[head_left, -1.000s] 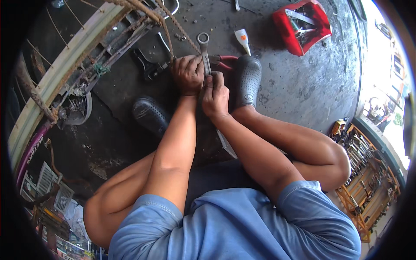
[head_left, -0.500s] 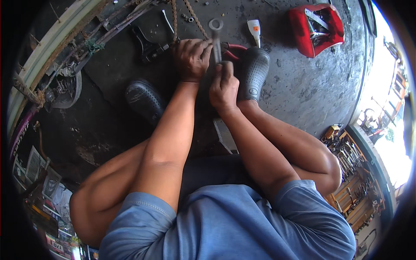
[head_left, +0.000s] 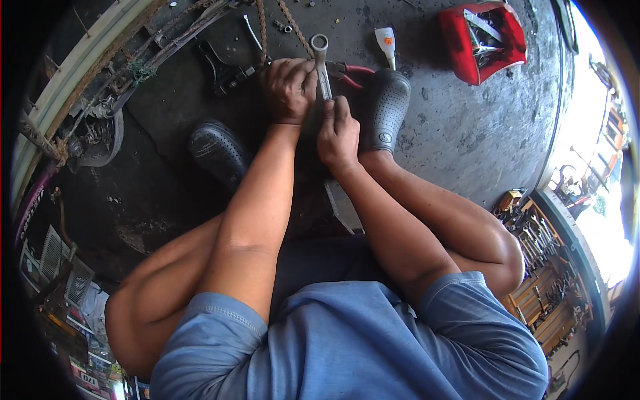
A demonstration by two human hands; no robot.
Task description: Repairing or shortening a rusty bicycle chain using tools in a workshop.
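Note:
My left hand [head_left: 287, 90] is closed around a rusty brown chain [head_left: 263, 37], whose two runs rise toward the top of the picture. My right hand [head_left: 339, 133] grips a steel combination wrench [head_left: 321, 73] upright, its ring end just right of my left fingers. Red-handled pliers [head_left: 353, 77] lie behind the wrench, beside my dark perforated clog [head_left: 387, 107]. A small white squeeze bottle [head_left: 387, 41] is near that clog. Left of my left hand lies a black metal tool or part [head_left: 223, 73], too unclear to name.
An old bicycle rim [head_left: 73, 70] with rusty parts curves along the left. A red container of tools [head_left: 481, 47] sits on the grey floor [head_left: 467, 127] at upper right. A wooden wrench rack [head_left: 543, 267] stands at right, metal mesh and clutter [head_left: 57, 253] at lower left. My other clog [head_left: 217, 150] is below left.
The view has shifted, showing less of the wheel. The wrench, blurred with motion half a second ago, is sharp and slightly further left. Both hands keep their grips.

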